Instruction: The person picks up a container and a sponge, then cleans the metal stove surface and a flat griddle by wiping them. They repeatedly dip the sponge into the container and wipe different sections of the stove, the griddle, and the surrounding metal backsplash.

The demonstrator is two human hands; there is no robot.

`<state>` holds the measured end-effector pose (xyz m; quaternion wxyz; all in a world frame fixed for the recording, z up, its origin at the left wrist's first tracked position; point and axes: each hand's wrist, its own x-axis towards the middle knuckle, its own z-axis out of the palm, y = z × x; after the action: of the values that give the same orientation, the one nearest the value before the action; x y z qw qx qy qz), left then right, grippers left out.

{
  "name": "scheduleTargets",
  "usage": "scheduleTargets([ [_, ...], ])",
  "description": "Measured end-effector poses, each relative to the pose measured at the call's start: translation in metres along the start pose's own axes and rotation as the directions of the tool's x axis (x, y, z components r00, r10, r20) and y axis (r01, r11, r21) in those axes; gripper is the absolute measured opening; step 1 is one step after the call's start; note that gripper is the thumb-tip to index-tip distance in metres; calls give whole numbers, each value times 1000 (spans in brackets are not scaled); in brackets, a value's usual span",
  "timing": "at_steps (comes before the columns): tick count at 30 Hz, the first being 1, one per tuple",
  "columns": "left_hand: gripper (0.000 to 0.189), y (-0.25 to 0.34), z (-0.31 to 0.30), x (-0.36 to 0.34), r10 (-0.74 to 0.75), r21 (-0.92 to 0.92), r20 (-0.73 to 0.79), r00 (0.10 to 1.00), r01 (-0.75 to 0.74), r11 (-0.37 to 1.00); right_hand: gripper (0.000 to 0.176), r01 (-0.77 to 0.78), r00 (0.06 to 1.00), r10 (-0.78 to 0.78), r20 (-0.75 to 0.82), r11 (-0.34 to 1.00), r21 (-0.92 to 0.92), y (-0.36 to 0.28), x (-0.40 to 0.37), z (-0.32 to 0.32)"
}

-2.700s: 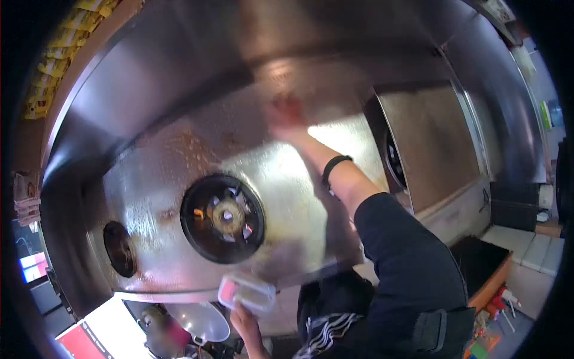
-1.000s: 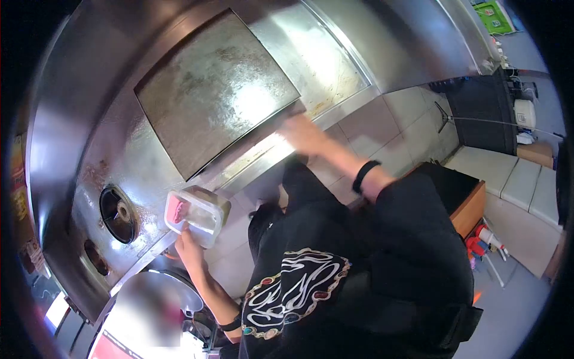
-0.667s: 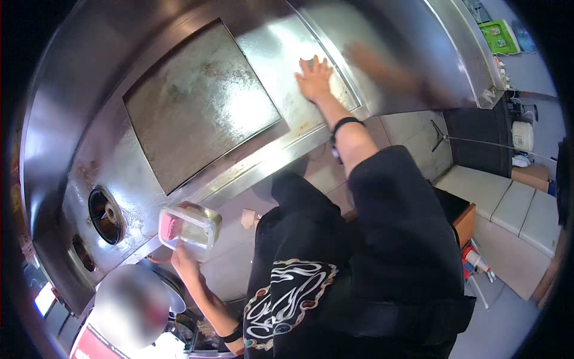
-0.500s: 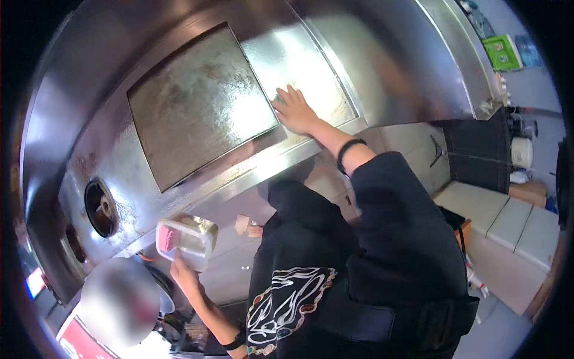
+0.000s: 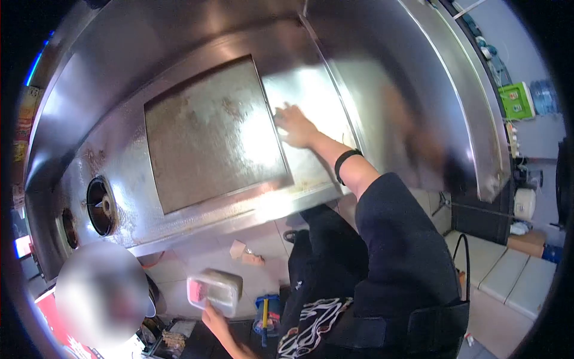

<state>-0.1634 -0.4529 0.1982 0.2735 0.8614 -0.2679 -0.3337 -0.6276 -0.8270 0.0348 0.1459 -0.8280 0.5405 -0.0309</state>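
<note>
My right hand [image 5: 296, 126] lies on the shiny steel counter, beside the right edge of a flat griddle plate [image 5: 215, 137]. Its fingers are bent, and a small greyish thing seems to be under the fingertips, too hidden to name. Low in the view, my left hand [image 5: 216, 322] grips the near rim of a white plastic tub [image 5: 230, 294]. Something pink shows inside the tub on its left side. The tub is held above the floor, in front of the counter edge.
A round burner [image 5: 101, 206] is set into the counter left of the griddle. Steel walls enclose the back and right. Cardboard pieces [image 5: 246, 253] and a blue container [image 5: 266, 317] with a yellow handle are below. White boxes [image 5: 508, 266] stand at right.
The camera view has shifted. My right hand has moved farther back along the griddle's edge, and its fingers are less spread. My left hand and the tub have moved away from the counter edge.
</note>
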Motion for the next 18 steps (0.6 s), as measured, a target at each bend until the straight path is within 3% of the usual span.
scheduleTargets([
  [2, 42, 10, 10, -13, -25, -78, -27, 999, 23, 997, 54, -249, 929, 228, -291, 968, -36, 68, 38, 7],
  [4, 40, 14, 16, -18, -49, -116, -8, 999, 48, 992, 54, -552, 785, 526, -327, 834, 15, 113, 62, -13],
  [6, 39, 37, 38, -24, -101, -160, -75, 992, 88, 983, 56, -600, 722, 541, -432, 800, -2, 112, 68, -10],
  [8, 39, 49, 49, -21, -141, -220, -138, 980, 108, 969, 58, -538, 814, 506, -286, 842, -39, 60, 56, -2],
  [9, 38, 47, 53, -13, -138, -252, -109, 984, 107, 962, 58, -341, 936, 331, -122, 937, -73, 24, 39, -10],
  [10, 37, 56, 59, -9, -135, -287, -79, 988, 107, 952, 59, -125, 990, 129, 50, 989, -74, 4, 31, -20],
  [11, 36, 65, 63, -6, -160, -323, -53, 986, 134, 937, 59, -122, 991, 126, 51, 989, -79, 11, 33, -20],
  [13, 36, 88, 69, 0, -197, -312, -24, 980, 180, 933, 59, 70, 997, -68, 38, 996, -48, 34, 41, -8],
  [14, 36, 95, 70, 2, -230, -297, 3, 973, 220, 929, 59, -29, 999, 24, -44, 994, -106, 63, 57, -4],
  [15, 40, 86, 75, 5, -143, -412, -27, 989, 119, 903, 56, -218, 971, 215, -106, 976, -17, 88, 73, -15],
  [16, 40, 83, 76, 7, -143, -408, -28, 989, 119, 905, 56, -409, 912, 403, -80, 910, -72, 100, 81, -45],
  [17, 41, 81, 76, 9, -108, -422, -31, 994, 85, 902, 56, -559, 813, 543, -209, 829, -20, 116, 85, -39],
  [18, 43, 79, 71, 8, -77, -426, -33, 996, 56, 903, 57, -535, 808, 492, -324, 843, -54, 125, 78, -28],
])
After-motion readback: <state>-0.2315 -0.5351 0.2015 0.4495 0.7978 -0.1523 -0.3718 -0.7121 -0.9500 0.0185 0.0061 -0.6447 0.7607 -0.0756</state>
